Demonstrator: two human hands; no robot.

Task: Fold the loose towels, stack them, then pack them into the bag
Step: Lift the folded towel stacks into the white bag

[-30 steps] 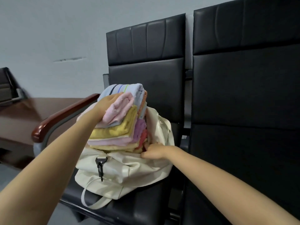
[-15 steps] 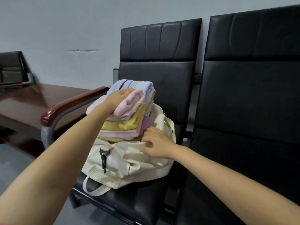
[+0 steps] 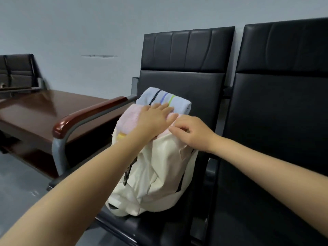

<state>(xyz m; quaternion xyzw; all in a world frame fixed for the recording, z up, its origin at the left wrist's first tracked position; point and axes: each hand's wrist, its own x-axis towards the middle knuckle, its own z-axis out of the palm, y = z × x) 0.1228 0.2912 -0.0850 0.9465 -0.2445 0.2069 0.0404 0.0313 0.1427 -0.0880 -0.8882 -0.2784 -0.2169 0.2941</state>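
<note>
1. A cream bag [image 3: 156, 176] is seen standing upright on the seat of a black chair [image 3: 184, 71], leaned toward the backrest
2. A stack of folded towels [image 3: 140, 114] is lodged in the bag's open top, with its upper part projecting above the rim
3. A pink towel [image 3: 128, 118] is seen at the near left of the stack, a pale blue towel with dark, blue and green stripes [image 3: 165, 101] at the far side, and a yellow edge is shown low on the left
4. The left hand [image 3: 154, 119] is laid flat on top of the stack, fingers straight and spread, pressed on the pink and striped towels
5. The right hand [image 3: 193, 133] is placed at the bag's right rim, fingers curled; the cream fabric appears pinched, though the grip is partly hidden
6. A wooden armrest [image 3: 85, 119] is seen left of the bag, and a brown desk [image 3: 44, 107] farther left
7. A second black chair [image 3: 284, 103] is set to the right
</note>
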